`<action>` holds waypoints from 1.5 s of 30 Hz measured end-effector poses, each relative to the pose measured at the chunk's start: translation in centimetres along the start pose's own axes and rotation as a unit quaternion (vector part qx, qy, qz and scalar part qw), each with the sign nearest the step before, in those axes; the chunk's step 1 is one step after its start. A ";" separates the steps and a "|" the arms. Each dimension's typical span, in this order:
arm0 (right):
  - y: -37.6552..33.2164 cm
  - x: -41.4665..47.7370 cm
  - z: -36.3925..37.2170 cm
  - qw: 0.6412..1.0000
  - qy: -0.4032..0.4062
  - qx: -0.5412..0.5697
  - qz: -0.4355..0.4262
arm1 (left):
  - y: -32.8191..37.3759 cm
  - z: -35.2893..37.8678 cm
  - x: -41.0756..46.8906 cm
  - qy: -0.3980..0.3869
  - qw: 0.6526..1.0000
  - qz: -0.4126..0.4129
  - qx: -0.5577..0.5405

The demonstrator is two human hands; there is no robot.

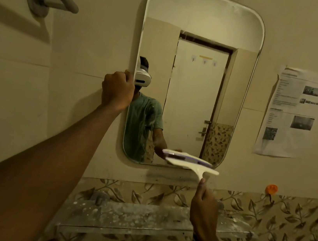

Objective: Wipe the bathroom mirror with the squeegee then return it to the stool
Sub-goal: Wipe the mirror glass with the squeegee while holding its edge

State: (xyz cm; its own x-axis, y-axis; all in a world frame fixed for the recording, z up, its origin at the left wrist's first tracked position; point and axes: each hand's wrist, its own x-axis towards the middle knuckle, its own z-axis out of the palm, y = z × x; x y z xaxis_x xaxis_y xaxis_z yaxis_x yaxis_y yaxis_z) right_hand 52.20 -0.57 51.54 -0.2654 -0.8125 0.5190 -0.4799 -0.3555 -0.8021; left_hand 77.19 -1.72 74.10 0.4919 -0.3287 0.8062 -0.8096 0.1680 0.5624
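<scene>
Gripping squeegee low on mirror, right hand, left hand clutching mirror edge

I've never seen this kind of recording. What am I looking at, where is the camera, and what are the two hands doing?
There is no machine here: a person works with bare hands. The single picture comes from a camera worn on the head, probably the white headset reflected in the rounded rectangular wall mirror. The left hand grips the mirror's left edge. The right hand holds the handle of a cream plastic squeegee, its blade at the mirror's lower right. Below hangs a dusty glass shelf.
</scene>
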 end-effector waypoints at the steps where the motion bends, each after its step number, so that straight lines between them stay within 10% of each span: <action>1: -1.1 0.8 -0.3 1.000 0.008 0.016 -0.006 | 0.1 -0.3 0.5 -0.020 1.000 -0.020 -0.002; 21: -33.4 19.2 -7.0 0.986 0.009 0.093 -0.140 | 5.7 -1.7 9.2 0.002 0.983 -0.025 -0.183; 32: -24.6 12.8 -3.5 0.993 -0.026 -0.020 -0.114 | 5.4 -1.6 9.1 0.016 0.988 0.014 -0.154; 45: -32.4 18.3 -6.6 0.978 -0.004 -0.045 -0.205 | 4.3 -1.7 9.2 -0.026 0.974 0.024 -0.224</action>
State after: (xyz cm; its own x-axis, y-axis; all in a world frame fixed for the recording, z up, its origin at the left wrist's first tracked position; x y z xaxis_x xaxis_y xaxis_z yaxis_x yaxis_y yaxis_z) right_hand 57.35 -0.83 88.94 -0.0285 -0.6136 0.7891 -0.6162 -0.6108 -0.4972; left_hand 78.79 -2.44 84.23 0.4309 -0.3554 0.8294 -0.6040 0.5693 0.5578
